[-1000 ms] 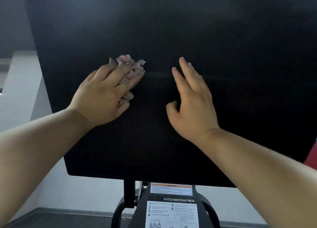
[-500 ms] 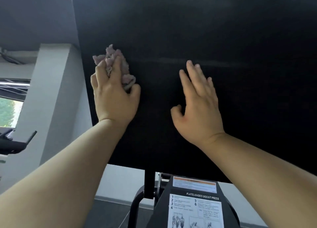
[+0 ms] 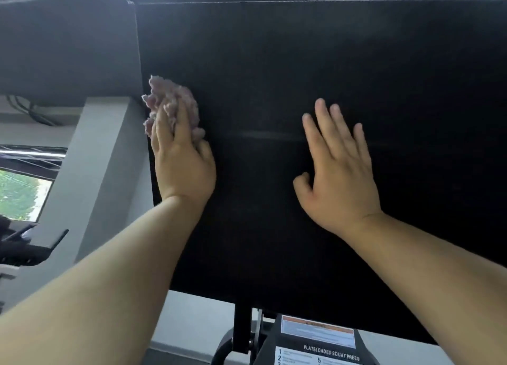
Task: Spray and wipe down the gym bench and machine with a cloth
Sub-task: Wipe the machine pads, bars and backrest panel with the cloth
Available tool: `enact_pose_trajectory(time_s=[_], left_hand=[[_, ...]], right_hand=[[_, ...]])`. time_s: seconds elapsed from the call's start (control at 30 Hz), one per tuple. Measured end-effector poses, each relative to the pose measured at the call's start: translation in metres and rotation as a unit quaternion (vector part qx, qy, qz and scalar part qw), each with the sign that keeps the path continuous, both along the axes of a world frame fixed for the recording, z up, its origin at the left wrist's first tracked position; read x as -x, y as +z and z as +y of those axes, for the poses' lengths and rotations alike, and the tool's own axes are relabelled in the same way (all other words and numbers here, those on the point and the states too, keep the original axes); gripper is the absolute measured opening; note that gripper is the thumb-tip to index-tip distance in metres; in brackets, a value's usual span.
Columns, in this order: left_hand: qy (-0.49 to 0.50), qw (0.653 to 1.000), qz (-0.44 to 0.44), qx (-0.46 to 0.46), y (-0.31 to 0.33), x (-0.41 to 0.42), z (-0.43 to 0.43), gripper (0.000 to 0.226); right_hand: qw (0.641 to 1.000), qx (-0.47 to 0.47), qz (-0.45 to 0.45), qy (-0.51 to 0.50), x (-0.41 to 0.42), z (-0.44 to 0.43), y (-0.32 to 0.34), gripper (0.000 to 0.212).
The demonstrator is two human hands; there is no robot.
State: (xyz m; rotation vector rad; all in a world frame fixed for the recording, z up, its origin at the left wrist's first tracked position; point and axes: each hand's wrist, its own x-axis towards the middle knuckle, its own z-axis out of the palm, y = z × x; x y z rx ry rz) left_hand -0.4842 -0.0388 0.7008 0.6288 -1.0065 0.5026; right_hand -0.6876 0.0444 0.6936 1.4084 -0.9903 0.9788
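Observation:
A large black plate (image 3: 329, 71) of the squat press machine fills most of the view, tilted up in front of me. My left hand (image 3: 182, 161) presses a crumpled pinkish cloth (image 3: 170, 98) flat against the plate at its left edge, fingers straight over the cloth. My right hand (image 3: 337, 169) lies flat on the plate to the right, fingers spread and holding nothing. A faint horizontal streak shows on the plate between the hands.
Below the plate stands the machine's black frame post (image 3: 242, 329) and a label panel (image 3: 319, 342) reading "PLATELOADED SQUAT PRESS". A grey pillar (image 3: 90, 178) and a window (image 3: 22, 194) lie to the left, with other dark equipment (image 3: 24, 246) near it.
My left hand has slid the cloth leftward across the plate to its left edge, turning its fingers upward. My right hand has stayed flat in place; the view has shifted left.

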Motion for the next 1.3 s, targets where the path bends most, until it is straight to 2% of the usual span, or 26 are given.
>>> enact_pose_trajectory(time_s=[0.1, 0.2, 0.27, 0.4, 0.47, 0.63, 0.7, 0.8, 0.9, 1.07, 1.2, 1.23, 1.3], left_hand=[[-0.027, 0.999, -0.003, -0.03, -0.057, 0.019, -0.018, 0.062], [-0.025, 0.995, -0.062, -0.072, -0.097, 0.018, -0.019, 0.059], [-0.022, 0.997, -0.062, -0.037, -0.075, -0.002, -0.008, 0.057], [-0.005, 1.0, 0.014, -0.007, 0.006, -0.039, 0.007, 0.057], [0.001, 1.0, 0.018, -0.016, 0.0, -0.035, -0.002, 0.057], [0.018, 0.997, -0.039, -0.063, -0.075, -0.021, -0.026, 0.054], [0.026, 0.996, -0.039, -0.082, -0.072, -0.029, -0.019, 0.054], [0.018, 0.992, 0.032, -0.119, -0.043, -0.042, -0.003, 0.059], [0.025, 0.982, 0.059, -0.177, -0.026, -0.04, 0.006, 0.049], [0.141, 0.981, -0.052, -0.126, -0.039, -0.031, 0.007, 0.058], [0.105, 0.979, 0.008, -0.175, -0.021, -0.031, 0.02, 0.053], [0.114, 0.979, -0.017, -0.168, -0.02, -0.02, 0.025, 0.05], [0.161, 0.971, -0.128, -0.12, -0.029, 0.006, 0.031, 0.049]], right_hand=[[1.0, -0.009, 0.001, -0.006, -0.006, -0.013, -0.019, 0.085], [1.0, -0.017, -0.013, 0.009, -0.018, -0.02, -0.027, 0.085], [1.0, -0.018, -0.002, 0.019, -0.027, -0.022, -0.026, 0.083], [0.999, -0.016, 0.019, 0.021, -0.04, -0.028, -0.022, 0.08], [0.999, -0.021, 0.011, 0.028, -0.044, -0.031, -0.023, 0.081], [0.999, -0.036, 0.009, 0.024, -0.043, -0.033, -0.034, 0.083], [0.999, -0.046, 0.009, 0.02, -0.043, -0.031, -0.036, 0.083], [0.998, -0.056, 0.012, 0.012, -0.041, -0.028, -0.035, 0.082], [0.998, -0.06, 0.021, 0.007, -0.038, -0.027, -0.034, 0.082], [0.998, -0.055, 0.029, 0.019, -0.035, -0.03, -0.035, 0.081], [0.998, -0.05, 0.032, 0.014, -0.03, -0.032, -0.036, 0.08], [0.998, -0.05, 0.034, 0.015, -0.03, -0.033, -0.037, 0.079], [0.998, -0.054, 0.035, 0.027, -0.029, -0.034, -0.04, 0.078]])
